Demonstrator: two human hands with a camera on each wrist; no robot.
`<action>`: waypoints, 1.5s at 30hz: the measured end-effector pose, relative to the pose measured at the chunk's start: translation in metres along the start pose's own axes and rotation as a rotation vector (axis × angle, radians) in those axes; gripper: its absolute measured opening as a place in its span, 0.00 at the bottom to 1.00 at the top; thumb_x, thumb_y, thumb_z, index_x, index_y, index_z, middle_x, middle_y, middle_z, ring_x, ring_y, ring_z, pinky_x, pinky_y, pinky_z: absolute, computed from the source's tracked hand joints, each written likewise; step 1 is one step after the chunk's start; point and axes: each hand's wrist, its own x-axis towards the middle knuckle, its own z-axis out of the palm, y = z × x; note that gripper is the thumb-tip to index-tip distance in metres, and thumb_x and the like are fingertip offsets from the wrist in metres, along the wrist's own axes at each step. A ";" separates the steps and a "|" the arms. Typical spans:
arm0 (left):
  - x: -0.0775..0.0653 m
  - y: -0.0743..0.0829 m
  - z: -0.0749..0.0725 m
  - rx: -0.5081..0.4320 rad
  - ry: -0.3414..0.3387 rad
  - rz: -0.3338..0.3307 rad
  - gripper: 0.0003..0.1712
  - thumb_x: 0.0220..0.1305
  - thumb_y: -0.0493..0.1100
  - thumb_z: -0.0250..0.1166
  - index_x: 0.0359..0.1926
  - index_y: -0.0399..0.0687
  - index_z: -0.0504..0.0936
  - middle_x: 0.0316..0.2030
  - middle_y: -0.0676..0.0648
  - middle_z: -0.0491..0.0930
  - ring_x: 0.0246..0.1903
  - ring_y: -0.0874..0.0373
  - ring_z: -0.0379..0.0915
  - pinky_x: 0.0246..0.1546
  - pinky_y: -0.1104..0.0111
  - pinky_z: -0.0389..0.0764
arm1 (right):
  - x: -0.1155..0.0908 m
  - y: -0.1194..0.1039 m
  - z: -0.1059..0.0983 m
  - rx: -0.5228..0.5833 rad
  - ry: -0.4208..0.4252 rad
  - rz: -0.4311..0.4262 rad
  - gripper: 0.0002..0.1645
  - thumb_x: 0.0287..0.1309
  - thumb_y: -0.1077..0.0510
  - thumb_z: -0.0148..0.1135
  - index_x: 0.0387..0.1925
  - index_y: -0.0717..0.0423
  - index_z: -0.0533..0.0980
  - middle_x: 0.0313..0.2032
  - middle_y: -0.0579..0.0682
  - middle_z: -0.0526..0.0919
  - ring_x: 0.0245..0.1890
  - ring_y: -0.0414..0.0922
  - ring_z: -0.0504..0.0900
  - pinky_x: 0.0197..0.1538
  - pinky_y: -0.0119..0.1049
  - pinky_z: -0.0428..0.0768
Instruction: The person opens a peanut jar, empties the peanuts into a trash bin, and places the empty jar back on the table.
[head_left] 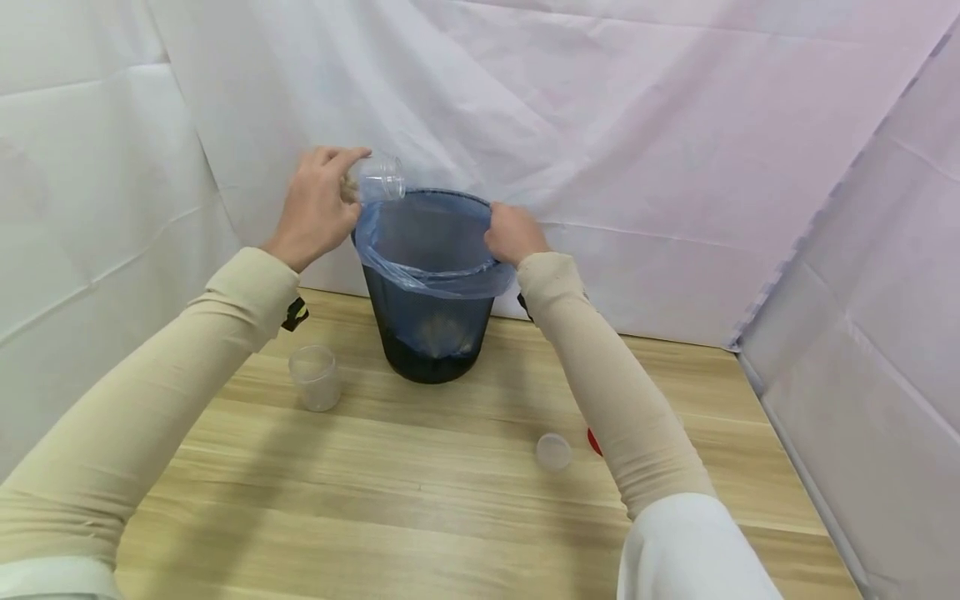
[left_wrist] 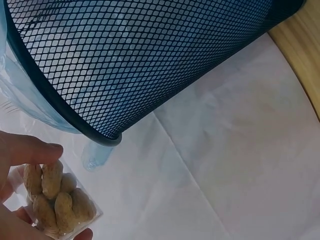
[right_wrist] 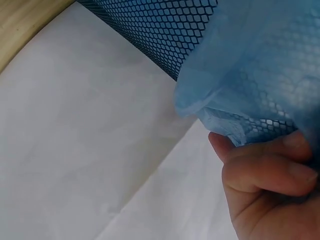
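White sleeve (head_left: pixel 693 550), 5 o'clock; tip jar (head_left: pixel 383 179) gripped in left hand (head_left: pixel 318 200), 10 o'clock, squarely over bin (head_left: pixel 429 333) (gripped by right hand (head_left: pixel 516 234), 1 o'clock).

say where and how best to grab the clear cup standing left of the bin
I'd grip the clear cup midway down its round wall, likely from the near side: it stands upright with that side exposed, while the bin is beyond it to the right and the left sleeve passes to its left.
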 end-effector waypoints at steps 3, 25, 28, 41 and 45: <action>0.001 -0.003 0.000 0.029 0.018 0.012 0.44 0.61 0.24 0.56 0.79 0.50 0.73 0.72 0.33 0.72 0.75 0.34 0.61 0.76 0.34 0.59 | 0.000 -0.002 0.000 -0.035 -0.007 -0.006 0.35 0.81 0.64 0.41 0.84 0.63 0.57 0.63 0.66 0.83 0.30 0.47 0.71 0.49 0.43 0.74; -0.002 0.002 0.005 0.101 0.035 0.059 0.43 0.64 0.22 0.56 0.78 0.51 0.75 0.71 0.34 0.74 0.76 0.36 0.61 0.76 0.32 0.57 | 0.001 -0.004 -0.001 -0.070 -0.002 -0.022 0.35 0.80 0.63 0.43 0.83 0.66 0.57 0.67 0.69 0.80 0.56 0.59 0.86 0.64 0.50 0.82; -0.003 0.003 0.005 0.102 0.038 0.043 0.43 0.63 0.22 0.56 0.78 0.52 0.75 0.71 0.34 0.73 0.76 0.37 0.61 0.75 0.32 0.57 | 0.000 -0.004 -0.001 -0.089 0.001 -0.026 0.34 0.80 0.63 0.44 0.83 0.66 0.58 0.67 0.68 0.80 0.59 0.61 0.85 0.67 0.51 0.82; -0.003 0.002 0.005 0.129 0.047 0.051 0.44 0.61 0.20 0.54 0.76 0.51 0.76 0.71 0.35 0.74 0.76 0.37 0.61 0.73 0.32 0.58 | 0.000 -0.007 0.001 -0.106 -0.013 -0.021 0.34 0.83 0.60 0.46 0.83 0.66 0.57 0.62 0.68 0.84 0.52 0.59 0.88 0.59 0.49 0.85; -0.002 0.004 0.005 0.131 0.054 0.066 0.45 0.59 0.20 0.53 0.76 0.51 0.77 0.71 0.35 0.75 0.76 0.37 0.61 0.72 0.31 0.59 | 0.001 -0.007 0.001 -0.106 -0.009 -0.019 0.34 0.83 0.60 0.46 0.83 0.66 0.57 0.63 0.68 0.83 0.54 0.59 0.87 0.60 0.50 0.84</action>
